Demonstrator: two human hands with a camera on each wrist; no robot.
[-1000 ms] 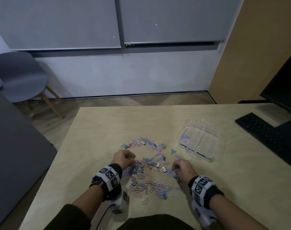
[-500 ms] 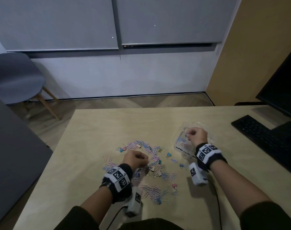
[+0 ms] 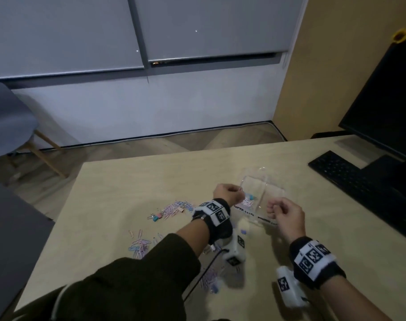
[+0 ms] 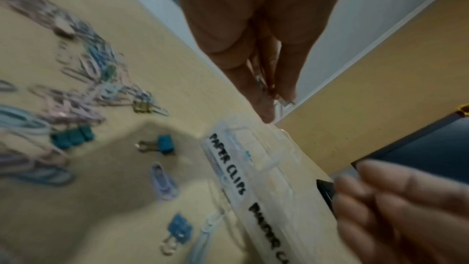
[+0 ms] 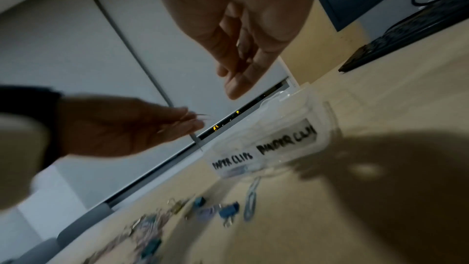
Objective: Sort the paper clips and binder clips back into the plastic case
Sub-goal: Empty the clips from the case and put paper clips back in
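A clear plastic case (image 3: pixel 273 193) lies open on the table, its front labelled "PAPER CLIPS" (image 4: pixel 227 165) and "BINDER CLIPS" (image 5: pixel 286 143). A few paper clips (image 3: pixel 247 201) lie in its left compartment. My left hand (image 3: pixel 240 189) hovers over that compartment and pinches a paper clip (image 4: pixel 264 85) between thumb and fingers. My right hand (image 3: pixel 272 208) hangs above the case's near edge, fingers loosely curled, nothing visible in it. Pastel paper clips (image 3: pixel 174 208) and small binder clips (image 4: pixel 166 144) are scattered on the table to the left of the case.
A black keyboard (image 3: pixel 350 179) and a dark monitor (image 3: pixel 387 107) stand at the table's right. A grey chair (image 3: pixel 7 126) stands on the floor at far left. More clips (image 3: pixel 139 246) lie near my left sleeve.
My left hand rose from the clip pile and moved right to the case with a clip. My right hand drew back from over the case toward its near edge.
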